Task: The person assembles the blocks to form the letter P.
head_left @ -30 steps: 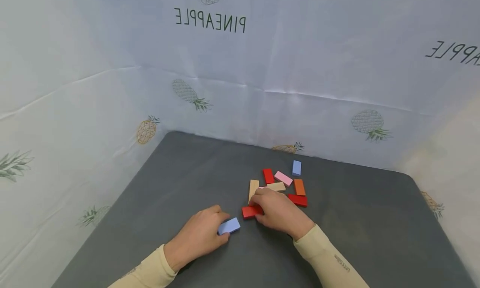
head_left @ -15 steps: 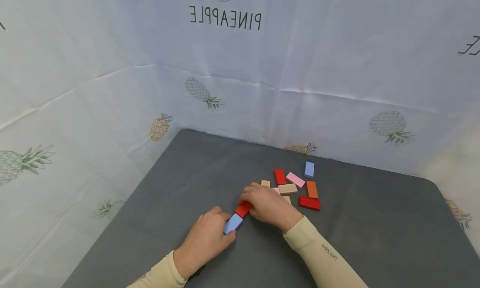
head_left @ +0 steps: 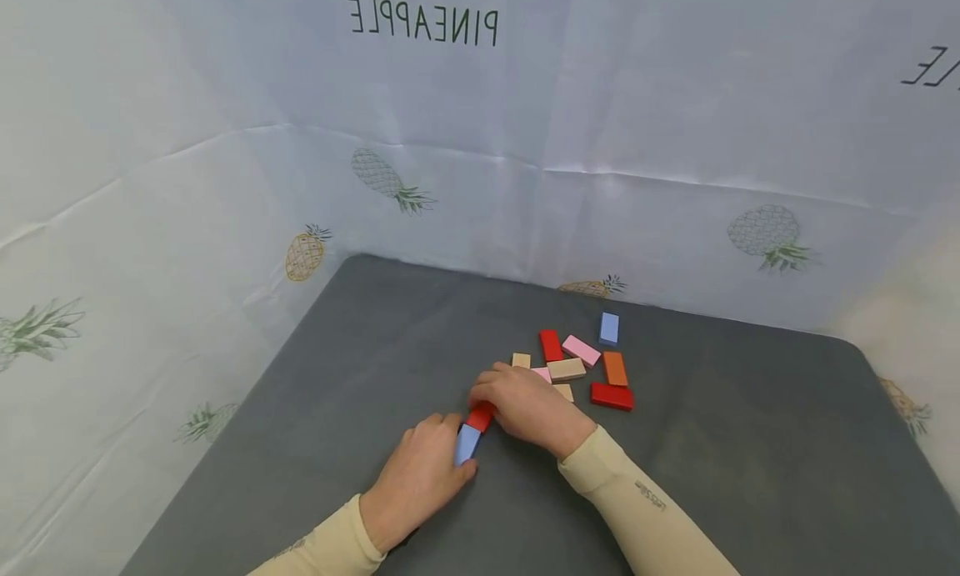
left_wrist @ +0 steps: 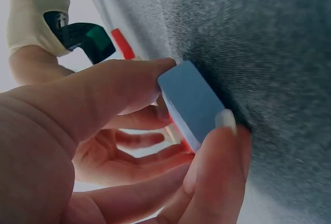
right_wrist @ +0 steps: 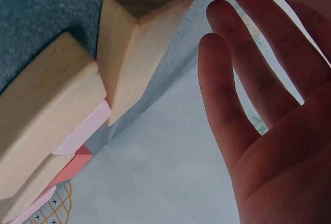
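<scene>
1. Left hand [head_left: 420, 474]: thumb and fingers pinch the blue block [head_left: 467, 445] over the grey bench [head_left: 382, 334].
2. Right hand [head_left: 528, 405]: grips the red block [head_left: 480, 418], set end to end with the blue block.
3. Beyond the right hand: wooden block [head_left: 567, 369], pink block [head_left: 581, 351] and orange block [head_left: 615, 368], lying flat.
4. Behind: pineapple-printed cloth [head_left: 637, 101].

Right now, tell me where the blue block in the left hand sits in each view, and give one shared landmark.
Head: the blue block is at lower middle, held by the left hand.
Left wrist: near the centre, large, between thumb and fingers.
Right wrist: not in it.
Shared landmark: the right hand, right of the block in head, lower left in left wrist, right side in right wrist.
</scene>
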Tool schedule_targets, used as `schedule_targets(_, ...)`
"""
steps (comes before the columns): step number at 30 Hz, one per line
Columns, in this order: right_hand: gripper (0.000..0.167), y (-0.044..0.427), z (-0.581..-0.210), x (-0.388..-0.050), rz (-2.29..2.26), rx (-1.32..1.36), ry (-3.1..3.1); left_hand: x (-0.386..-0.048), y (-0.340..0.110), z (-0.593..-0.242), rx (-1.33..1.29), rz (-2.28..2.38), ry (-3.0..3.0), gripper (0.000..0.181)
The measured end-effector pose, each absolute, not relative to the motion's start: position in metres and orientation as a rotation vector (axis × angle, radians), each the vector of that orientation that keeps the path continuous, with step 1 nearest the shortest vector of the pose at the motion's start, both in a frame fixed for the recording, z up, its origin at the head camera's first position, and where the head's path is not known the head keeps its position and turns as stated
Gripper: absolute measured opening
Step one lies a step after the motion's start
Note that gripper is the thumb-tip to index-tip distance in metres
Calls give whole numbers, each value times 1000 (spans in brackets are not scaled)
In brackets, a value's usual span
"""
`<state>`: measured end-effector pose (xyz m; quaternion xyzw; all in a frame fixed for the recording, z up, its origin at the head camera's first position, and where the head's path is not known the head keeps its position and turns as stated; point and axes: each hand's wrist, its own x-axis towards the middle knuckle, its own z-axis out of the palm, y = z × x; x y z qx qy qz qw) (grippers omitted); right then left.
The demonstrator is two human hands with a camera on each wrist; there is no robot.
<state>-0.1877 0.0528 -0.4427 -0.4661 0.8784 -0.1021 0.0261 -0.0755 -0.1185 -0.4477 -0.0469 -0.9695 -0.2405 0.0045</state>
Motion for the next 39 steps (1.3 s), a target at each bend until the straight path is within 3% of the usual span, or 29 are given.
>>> schedule_targets(7,28,53,-443,-187,-336,-1428,2693,-86,-119,-446,-257,-806,-3067,42)
schedule_targets(17,27,51,-443,-188,-363,-1423,2668,-107,-132,-441,-253,-1184,-3186,28)
schedule_targets(39,28,54,-440,-184,-415,-1376,2646,-110,-131,-439,-286,-1266,-3202,25)
